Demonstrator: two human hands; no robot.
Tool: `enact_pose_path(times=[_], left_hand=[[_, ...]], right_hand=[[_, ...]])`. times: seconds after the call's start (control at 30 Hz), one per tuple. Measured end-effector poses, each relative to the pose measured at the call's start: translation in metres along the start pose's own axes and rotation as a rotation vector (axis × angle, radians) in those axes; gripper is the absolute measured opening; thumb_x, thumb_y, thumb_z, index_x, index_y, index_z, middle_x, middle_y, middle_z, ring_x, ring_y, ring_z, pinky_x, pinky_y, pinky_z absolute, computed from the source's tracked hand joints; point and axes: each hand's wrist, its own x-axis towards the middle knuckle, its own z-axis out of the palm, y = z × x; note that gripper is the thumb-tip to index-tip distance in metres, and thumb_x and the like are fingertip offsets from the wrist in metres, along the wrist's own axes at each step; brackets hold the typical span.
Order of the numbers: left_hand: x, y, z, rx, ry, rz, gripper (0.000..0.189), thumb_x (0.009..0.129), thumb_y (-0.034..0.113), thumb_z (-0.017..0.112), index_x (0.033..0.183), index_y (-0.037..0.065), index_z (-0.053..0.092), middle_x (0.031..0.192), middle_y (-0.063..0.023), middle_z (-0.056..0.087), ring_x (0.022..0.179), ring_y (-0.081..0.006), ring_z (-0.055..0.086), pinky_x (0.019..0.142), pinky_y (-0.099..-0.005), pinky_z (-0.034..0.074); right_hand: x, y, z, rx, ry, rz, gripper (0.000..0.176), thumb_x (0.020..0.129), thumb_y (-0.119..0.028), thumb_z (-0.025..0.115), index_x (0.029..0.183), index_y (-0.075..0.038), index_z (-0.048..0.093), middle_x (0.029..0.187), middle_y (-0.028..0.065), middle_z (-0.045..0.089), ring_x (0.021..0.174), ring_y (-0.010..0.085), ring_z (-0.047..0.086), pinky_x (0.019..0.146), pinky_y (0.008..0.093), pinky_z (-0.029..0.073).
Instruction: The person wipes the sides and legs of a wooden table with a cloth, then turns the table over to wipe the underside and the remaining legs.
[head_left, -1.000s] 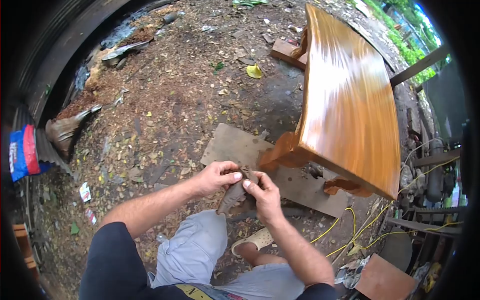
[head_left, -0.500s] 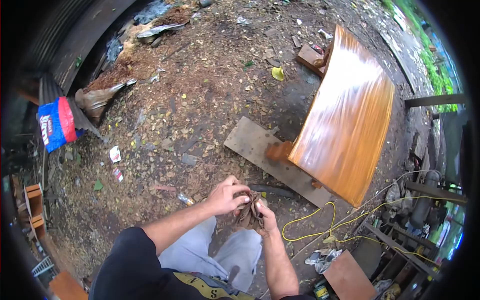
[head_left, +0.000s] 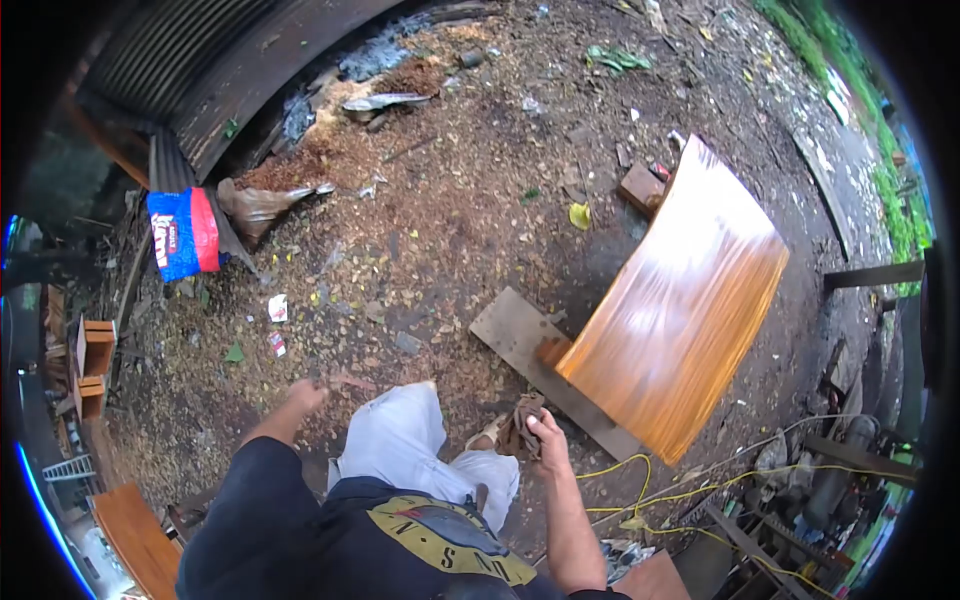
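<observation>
A crumpled brown rag (head_left: pixel 520 428) is gripped in my right hand (head_left: pixel 548 440), in front of my right knee. My left hand (head_left: pixel 308 394) hangs out to the left over the leaf-strewn ground, well apart from the rag; its fingers are too small and foreshortened to read. Ahead and to the right stands a glossy, varnished wooden slab (head_left: pixel 690 300) with light reflecting along its grain. Under its near end lies a grey-brown board (head_left: pixel 530 335), with a wooden support between them. My right hand is close to the board's near end.
A yellow cord (head_left: pixel 640 490) loops over the ground at right, near timber and clutter. A blue and red bag (head_left: pixel 184 233) hangs at left beside corrugated metal. An orange-brown wooden panel (head_left: pixel 135 540) and small shelves (head_left: pixel 93 365) stand at lower left.
My hands have parted: the left let go of the rag and swung out left, while the right keeps it. My view has shifted, and my legs have moved in a step.
</observation>
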Motion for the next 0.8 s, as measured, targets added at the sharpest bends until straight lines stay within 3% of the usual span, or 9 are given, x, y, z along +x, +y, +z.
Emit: enact_pose_path(times=[0.13,0.23,0.3,0.37,0.43,0.5,0.63,0.73,0.8], left_hand=[[-0.001,-0.012,-0.044,-0.009,-0.063,-0.106,0.051,0.092,0.049,0.065,0.118,0.006,0.074,0.115,-0.0201,0.074,0.109,-0.0370,0.070,0.089,-0.0476,0.056],[0.065,0.003,-0.053,-0.743,-0.259,-0.172,0.063,0.103,0.056,0.050,0.131,0.003,0.068,0.122,-0.0207,0.072,0.111,-0.0354,0.070,0.089,-0.0468,0.056],[0.096,0.056,-0.097,-1.196,-0.369,-0.083,0.073,0.104,0.061,0.042,0.144,0.001,0.052,0.138,-0.0224,0.060,0.122,-0.0375,0.063,0.098,-0.0488,0.053],[0.069,0.180,-0.204,-1.667,-0.561,0.141,0.088,0.104,0.067,0.032,0.158,-0.004,0.030,0.161,-0.0243,0.037,0.144,-0.0408,0.044,0.115,-0.0547,0.041],[0.100,0.258,-0.268,-1.884,-0.844,0.342,0.090,0.103,0.070,0.031,0.157,-0.003,0.034,0.161,-0.0257,0.035,0.146,-0.0458,0.038,0.118,-0.0588,0.036],[0.121,0.323,-0.326,-1.942,-1.155,0.512,0.088,0.102,0.069,0.035,0.156,-0.001,0.035,0.160,-0.0252,0.039,0.146,-0.0457,0.038,0.118,-0.0620,0.033],[0.148,0.420,-0.421,-1.778,-1.337,0.592,0.091,0.100,0.073,0.036,0.154,0.000,0.041,0.155,-0.0252,0.046,0.141,-0.0461,0.045,0.115,-0.0620,0.038],[0.167,0.479,-0.470,-1.622,-1.365,0.663,0.091,0.100,0.073,0.037,0.153,0.000,0.043,0.154,-0.0248,0.047,0.140,-0.0461,0.047,0.112,-0.0606,0.041],[0.172,0.527,-0.488,-1.379,-1.028,0.604,0.080,0.103,0.066,0.039,0.146,0.000,0.050,0.142,-0.0208,0.059,0.123,-0.0360,0.062,0.101,-0.0500,0.052]], right_hand=[[0.013,-0.093,0.032,0.411,-0.270,0.098,0.054,0.092,-0.024,0.065,0.139,0.000,0.054,0.129,0.0168,0.066,0.114,0.0303,0.067,0.100,0.0463,0.055],[0.061,-0.134,0.045,0.513,-0.243,0.017,0.049,0.091,-0.024,0.064,0.134,-0.001,0.057,0.127,0.0210,0.067,0.111,0.0366,0.068,0.098,0.0519,0.057],[0.098,-0.173,0.074,0.477,-0.296,-0.055,0.047,0.091,-0.026,0.064,0.131,-0.002,0.058,0.124,0.0208,0.068,0.110,0.0371,0.069,0.098,0.0525,0.056],[0.122,-0.206,0.118,0.509,-0.178,-0.081,0.049,0.091,-0.026,0.063,0.132,0.000,0.059,0.122,0.0211,0.068,0.106,0.0387,0.070,0.093,0.0521,0.059],[0.171,-0.232,0.149,0.509,-0.111,-0.088,0.048,0.092,-0.025,0.062,0.132,0.001,0.060,0.121,0.0209,0.069,0.105,0.0393,0.070,0.092,0.0526,0.059],[0.207,-0.239,0.150,0.504,0.016,-0.130,0.046,0.093,-0.024,0.061,0.131,0.002,0.061,0.122,0.0202,0.070,0.108,0.0383,0.070,0.096,0.0533,0.058],[0.239,-0.285,0.182,0.564,0.106,-0.240,0.044,0.094,-0.023,0.060,0.131,0.001,0.061,0.121,0.0198,0.070,0.107,0.0375,0.070,0.097,0.0527,0.058],[0.247,-0.313,0.187,0.616,0.175,-0.317,0.041,0.095,-0.022,0.059,0.129,-0.001,0.062,0.119,0.0183,0.071,0.106,0.0362,0.071,0.097,0.0513,0.058],[0.244,-0.327,0.182,0.650,0.216,-0.380,0.038,0.096,-0.021,0.059,0.128,-0.002,0.063,0.118,0.0170,0.072,0.105,0.0348,0.071,0.096,0.0499,0.058]])
